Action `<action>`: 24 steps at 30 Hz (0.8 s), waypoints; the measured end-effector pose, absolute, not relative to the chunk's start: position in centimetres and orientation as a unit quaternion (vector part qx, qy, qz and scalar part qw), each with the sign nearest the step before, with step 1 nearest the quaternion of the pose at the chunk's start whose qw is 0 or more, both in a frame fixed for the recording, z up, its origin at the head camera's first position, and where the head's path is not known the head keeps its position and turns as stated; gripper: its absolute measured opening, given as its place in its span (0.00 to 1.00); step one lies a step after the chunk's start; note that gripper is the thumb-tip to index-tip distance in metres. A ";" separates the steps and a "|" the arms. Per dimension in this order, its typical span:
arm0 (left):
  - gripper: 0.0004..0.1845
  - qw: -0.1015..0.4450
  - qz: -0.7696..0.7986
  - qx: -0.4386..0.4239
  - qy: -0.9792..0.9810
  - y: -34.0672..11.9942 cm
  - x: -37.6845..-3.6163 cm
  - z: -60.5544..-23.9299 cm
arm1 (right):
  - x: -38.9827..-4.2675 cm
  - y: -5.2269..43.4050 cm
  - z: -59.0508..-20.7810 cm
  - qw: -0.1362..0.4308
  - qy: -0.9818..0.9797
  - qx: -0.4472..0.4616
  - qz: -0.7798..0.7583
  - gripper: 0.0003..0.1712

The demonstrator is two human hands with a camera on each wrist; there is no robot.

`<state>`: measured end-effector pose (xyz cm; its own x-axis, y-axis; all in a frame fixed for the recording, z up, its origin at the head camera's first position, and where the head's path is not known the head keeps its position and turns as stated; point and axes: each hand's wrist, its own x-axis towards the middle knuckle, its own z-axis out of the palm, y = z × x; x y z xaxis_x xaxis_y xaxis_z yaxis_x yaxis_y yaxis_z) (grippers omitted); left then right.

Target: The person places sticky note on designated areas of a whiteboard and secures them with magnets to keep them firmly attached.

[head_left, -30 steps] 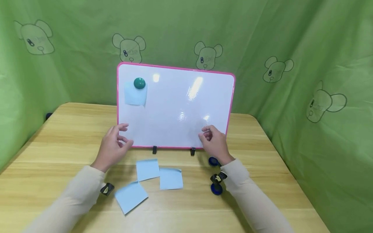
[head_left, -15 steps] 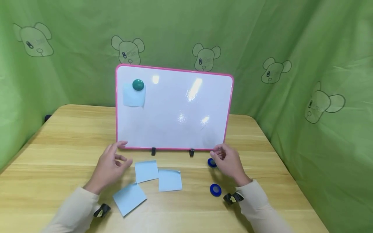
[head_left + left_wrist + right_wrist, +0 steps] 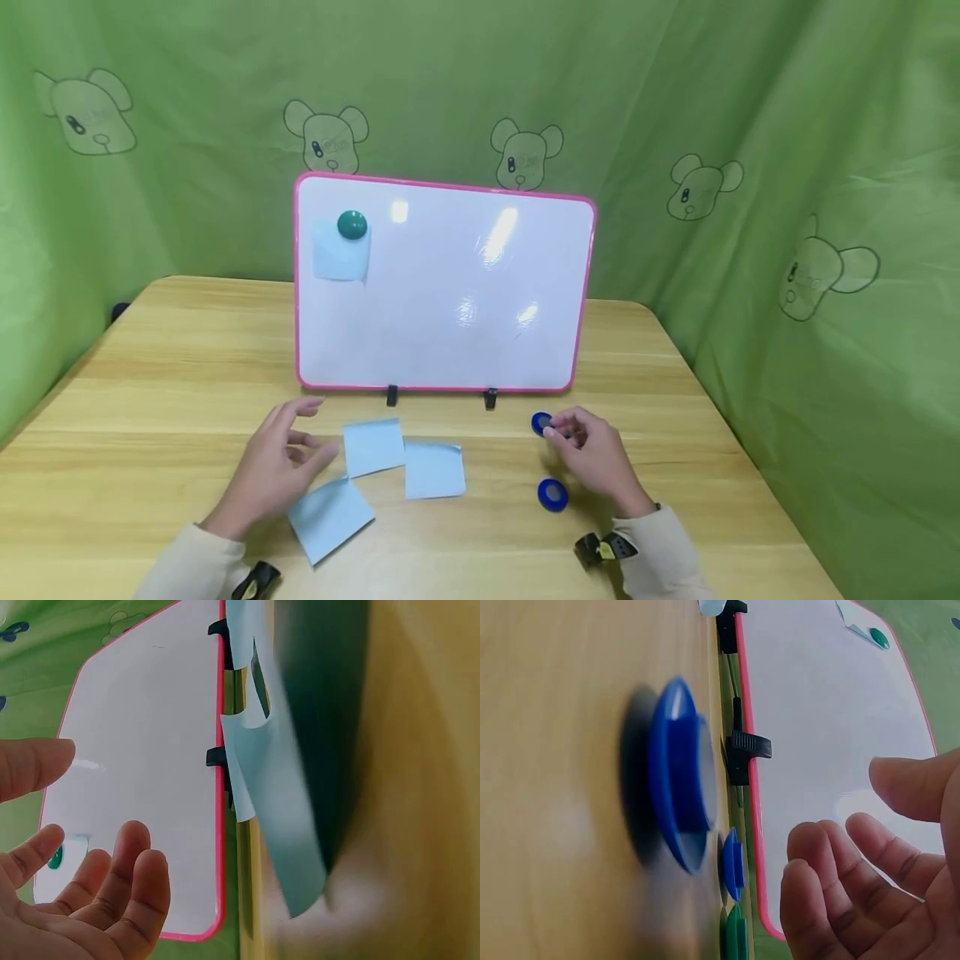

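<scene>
My left hand (image 3: 272,468), fingers loosely bent and holding nothing, hovers beside three light-blue sticky notes (image 3: 332,518) on the table. In the left wrist view, the edge of a sticky note (image 3: 281,817) curls up. My right hand (image 3: 597,462), also without anything in it, is over the table by two blue round magnets (image 3: 552,495). Its fingertips overlap the farther blue magnet (image 3: 540,423) in the head view. The right wrist view shows a green magnet (image 3: 736,937) beyond them, hidden in the head view.
A pink-framed whiteboard (image 3: 442,333) stands upright on black clip feet (image 3: 491,398) at the back of the wooden table (image 3: 210,350). Its upper left bears a blue note (image 3: 337,260) under a green magnet (image 3: 352,225). Green curtains (image 3: 600,67) surround the table.
Both hands have drawn back and down from the whiteboard's lower corners, the left toward the sticky notes, the right toward the blue magnets. The view has tilted slightly up.
</scene>
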<state>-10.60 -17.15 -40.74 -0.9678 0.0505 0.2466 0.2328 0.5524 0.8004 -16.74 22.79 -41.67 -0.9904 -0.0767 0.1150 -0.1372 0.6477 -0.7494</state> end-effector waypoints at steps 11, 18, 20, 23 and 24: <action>0.32 0.089 -0.455 -0.046 -0.885 -17.1 -9.6 -42.0 | -15.6 22.3 -41.9 0.000 -0.924 0.032 0.381 0.08; 0.29 0.066 -0.434 -0.023 -0.898 -17.5 -9.6 -42.3 | -15.3 23.2 -42.2 -0.014 -0.927 0.056 0.370 0.10; 0.28 0.055 -0.422 -0.021 -0.905 -17.6 -9.7 -42.3 | -15.4 23.6 -42.4 -0.019 -0.929 0.066 0.363 0.10; 0.28 0.032 -0.399 -0.023 -0.916 -17.9 -9.7 -42.3 | -15.7 24.0 -42.7 -0.036 -0.930 0.080 0.356 0.10; 0.29 0.023 -0.391 -0.027 -0.920 -17.9 -9.7 -42.3 | -15.8 24.0 -42.8 -0.045 -0.929 0.086 0.358 0.10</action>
